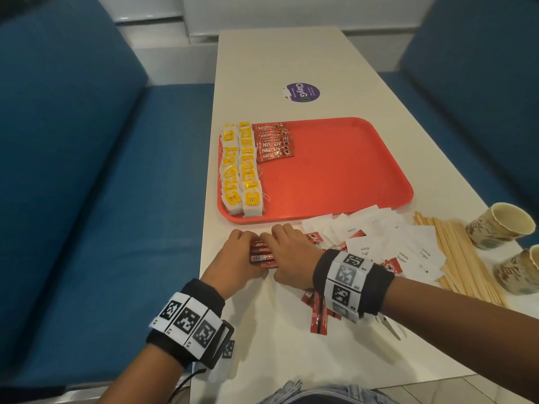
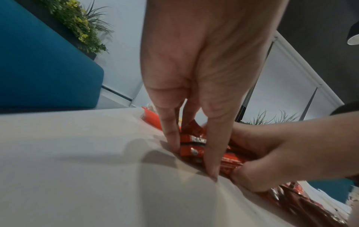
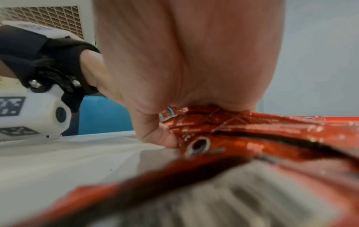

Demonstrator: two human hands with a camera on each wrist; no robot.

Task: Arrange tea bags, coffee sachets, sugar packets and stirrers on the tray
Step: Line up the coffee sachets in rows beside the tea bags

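A bundle of red coffee sachets (image 1: pixel 261 255) lies on the white table just in front of the red tray (image 1: pixel 335 170). My left hand (image 1: pixel 243 247) pinches its left end between thumb and fingers (image 2: pixel 211 145). My right hand (image 1: pixel 288 252) curls over its right end, thumb (image 3: pixel 155 135) against the foil. On the tray, yellow-tagged tea bags (image 1: pixel 240 167) fill two columns along the left side, with a row of coffee sachets (image 1: pixel 274 142) beside them. White sugar packets (image 1: pixel 402 246) and wooden stirrers (image 1: pixel 460 258) lie on the table to the right.
More loose red sachets (image 1: pixel 318 310) lie under my right wrist. Two paper cups (image 1: pixel 501 225) stand at the table's right edge beyond the stirrers. A purple sticker (image 1: pixel 302 92) marks the table behind the tray. Blue benches (image 1: pixel 87 170) flank the table.
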